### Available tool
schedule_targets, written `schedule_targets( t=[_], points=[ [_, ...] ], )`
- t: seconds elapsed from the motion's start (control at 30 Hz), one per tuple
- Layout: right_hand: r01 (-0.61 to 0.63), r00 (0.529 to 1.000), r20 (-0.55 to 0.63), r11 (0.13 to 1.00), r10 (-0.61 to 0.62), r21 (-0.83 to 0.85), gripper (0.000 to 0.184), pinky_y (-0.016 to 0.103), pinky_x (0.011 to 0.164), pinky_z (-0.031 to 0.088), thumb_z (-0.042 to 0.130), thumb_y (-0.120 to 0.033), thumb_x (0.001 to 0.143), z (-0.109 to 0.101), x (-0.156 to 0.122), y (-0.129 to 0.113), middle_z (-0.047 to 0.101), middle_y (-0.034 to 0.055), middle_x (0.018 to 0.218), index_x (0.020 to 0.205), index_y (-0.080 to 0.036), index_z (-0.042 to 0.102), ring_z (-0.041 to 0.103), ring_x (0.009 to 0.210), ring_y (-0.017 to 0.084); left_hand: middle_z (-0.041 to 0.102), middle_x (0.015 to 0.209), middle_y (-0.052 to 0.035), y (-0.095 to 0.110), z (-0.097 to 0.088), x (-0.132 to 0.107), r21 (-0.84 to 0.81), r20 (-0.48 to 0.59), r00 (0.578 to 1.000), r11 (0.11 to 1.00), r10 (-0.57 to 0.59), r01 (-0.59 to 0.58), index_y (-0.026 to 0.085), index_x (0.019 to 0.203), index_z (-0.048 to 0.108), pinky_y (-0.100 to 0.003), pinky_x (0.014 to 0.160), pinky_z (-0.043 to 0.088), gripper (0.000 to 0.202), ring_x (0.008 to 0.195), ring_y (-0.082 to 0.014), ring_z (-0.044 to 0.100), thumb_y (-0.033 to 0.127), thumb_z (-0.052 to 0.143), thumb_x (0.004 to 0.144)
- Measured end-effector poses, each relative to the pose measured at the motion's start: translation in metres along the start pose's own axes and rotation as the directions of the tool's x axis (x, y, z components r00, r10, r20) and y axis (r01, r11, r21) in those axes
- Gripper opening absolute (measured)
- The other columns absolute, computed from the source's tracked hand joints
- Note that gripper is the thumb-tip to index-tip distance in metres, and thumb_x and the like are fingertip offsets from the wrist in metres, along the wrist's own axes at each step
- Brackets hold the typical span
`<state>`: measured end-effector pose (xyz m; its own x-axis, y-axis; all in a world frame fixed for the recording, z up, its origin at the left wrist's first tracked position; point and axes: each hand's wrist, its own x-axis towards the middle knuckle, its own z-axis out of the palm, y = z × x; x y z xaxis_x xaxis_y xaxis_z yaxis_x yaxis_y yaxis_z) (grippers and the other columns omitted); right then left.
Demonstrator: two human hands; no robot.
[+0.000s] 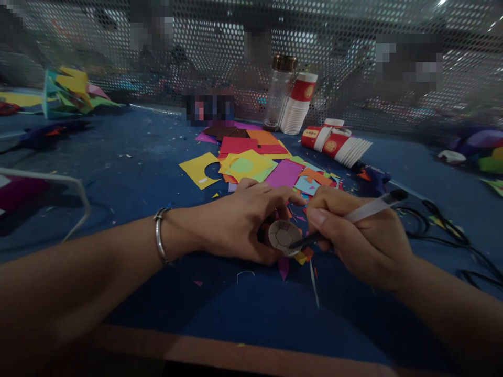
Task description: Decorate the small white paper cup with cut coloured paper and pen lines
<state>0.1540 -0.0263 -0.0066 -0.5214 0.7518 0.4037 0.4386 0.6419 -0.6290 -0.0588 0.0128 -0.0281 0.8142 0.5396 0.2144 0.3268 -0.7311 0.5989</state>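
My left hand [239, 220] is closed around a small paper cup [283, 236] lying on its side, its round base turned toward me. Dark lines are drawn on that base. My right hand [361, 235] grips a pen [365, 212] with a white barrel and black cap, its tip touching the cup's base. A silver bangle [159, 242] sits on my left wrist. Both hands rest on the blue table [243, 309] among small paper scraps.
Coloured paper sheets [251, 162] lie spread just beyond my hands. Farther back stand a clear bottle [280, 94] and a stack of red-and-white cups [298, 104]; another cup stack [338, 145] lies on its side. Black cables [451, 235] run at right. A mesh screen closes the back.
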Motion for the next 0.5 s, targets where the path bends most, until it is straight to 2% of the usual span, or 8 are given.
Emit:
schedule_targets(
  t=[0.37, 0.5],
  points=[
    [-0.037, 0.998, 0.050, 0.999, 0.035, 0.031, 0.030, 0.026, 0.044, 0.031, 0.046, -0.015, 0.098, -0.0008, -0.0005, 0.0012, 0.047, -0.0049, 0.060, 0.069, -0.022, 0.048, 0.041, 0.047, 0.008, 0.069, 0.100, -0.0028, 0.0003, -0.0014, 0.0001, -0.003, 0.022, 0.999, 1.000, -0.026, 0.026, 0.024, 0.127, 0.052, -0.049, 0.101, 0.037, 0.060, 0.095, -0.0249, 0.062, 0.031, 0.078, 0.074],
    [-0.039, 0.999, 0.014, 0.999, 0.039, -0.008, 0.031, 0.027, 0.046, 0.032, 0.046, -0.016, 0.098, -0.0023, -0.0016, 0.0030, 0.045, -0.0050, 0.058, 0.068, -0.023, 0.046, 0.041, 0.048, 0.009, 0.068, 0.105, -0.0037, 0.0014, -0.0009, 0.0002, -0.009, 0.025, 0.999, 0.999, -0.031, 0.031, 0.023, 0.123, 0.054, -0.046, 0.098, 0.039, 0.057, 0.099, -0.0254, 0.061, 0.030, 0.079, 0.073]
  ],
)
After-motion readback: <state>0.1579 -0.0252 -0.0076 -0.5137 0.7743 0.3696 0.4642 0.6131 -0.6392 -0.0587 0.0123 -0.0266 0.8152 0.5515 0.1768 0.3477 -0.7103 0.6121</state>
